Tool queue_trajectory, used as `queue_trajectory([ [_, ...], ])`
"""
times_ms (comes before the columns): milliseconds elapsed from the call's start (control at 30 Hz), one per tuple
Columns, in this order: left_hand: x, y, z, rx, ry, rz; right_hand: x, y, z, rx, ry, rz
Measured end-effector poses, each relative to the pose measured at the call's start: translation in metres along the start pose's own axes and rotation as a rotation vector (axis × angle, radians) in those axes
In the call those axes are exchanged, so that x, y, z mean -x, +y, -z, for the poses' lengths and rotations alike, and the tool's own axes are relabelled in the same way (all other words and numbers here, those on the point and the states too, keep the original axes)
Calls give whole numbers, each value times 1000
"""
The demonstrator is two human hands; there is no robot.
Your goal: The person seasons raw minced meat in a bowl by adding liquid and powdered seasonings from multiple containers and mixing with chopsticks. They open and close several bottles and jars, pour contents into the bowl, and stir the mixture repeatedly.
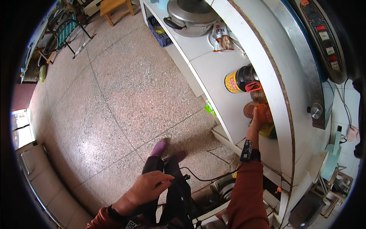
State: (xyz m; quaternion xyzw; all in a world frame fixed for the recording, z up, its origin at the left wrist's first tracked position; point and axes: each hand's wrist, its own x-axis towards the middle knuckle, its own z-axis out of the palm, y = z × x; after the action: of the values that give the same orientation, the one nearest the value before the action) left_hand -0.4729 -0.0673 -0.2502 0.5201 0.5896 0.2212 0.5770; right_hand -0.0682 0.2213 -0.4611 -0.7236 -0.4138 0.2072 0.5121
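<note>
My right arm reaches into the white shelf (213, 72) under the counter. My right hand (257, 121) is closed around a clear plastic bottle (249, 109) with reddish-brown contents, lying on its side; some of the fingers are hidden behind it. Right beside it, a dark bottle (243, 79) with a yellow label and a red handle also lies on its side, and a brownish ridged bottle (259, 96) shows between the two. Something green and yellow (268, 131) sits below my wrist. My left hand (150, 187) hovers before my legs, holding nothing, its thumb and fingers apart.
A steel pot (190, 17) with black handles and a food packet (223, 38) stand farther along the shelf. The white counter edge (272, 57) curves over my right arm. A black cable (209, 179) hangs near my legs. A beige sofa (49, 183) is at left.
</note>
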Motion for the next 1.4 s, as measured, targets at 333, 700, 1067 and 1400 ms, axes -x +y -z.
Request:
queue_trajectory([
  [333, -15, 2, -7, 14, 37, -25, 37, -33, 2, 189, -59, 289],
  [700, -46, 143, 20, -116, 62, -498, 179, -228, 92, -40, -865, 101],
  [1067, -30, 323, 23, -41, -387, -894, 161, -405, 228, -110, -1310, -53],
  [1400, -1, 421, 7, -373, -602, -1029, 196, -422, 332, -632, -944, -271],
])
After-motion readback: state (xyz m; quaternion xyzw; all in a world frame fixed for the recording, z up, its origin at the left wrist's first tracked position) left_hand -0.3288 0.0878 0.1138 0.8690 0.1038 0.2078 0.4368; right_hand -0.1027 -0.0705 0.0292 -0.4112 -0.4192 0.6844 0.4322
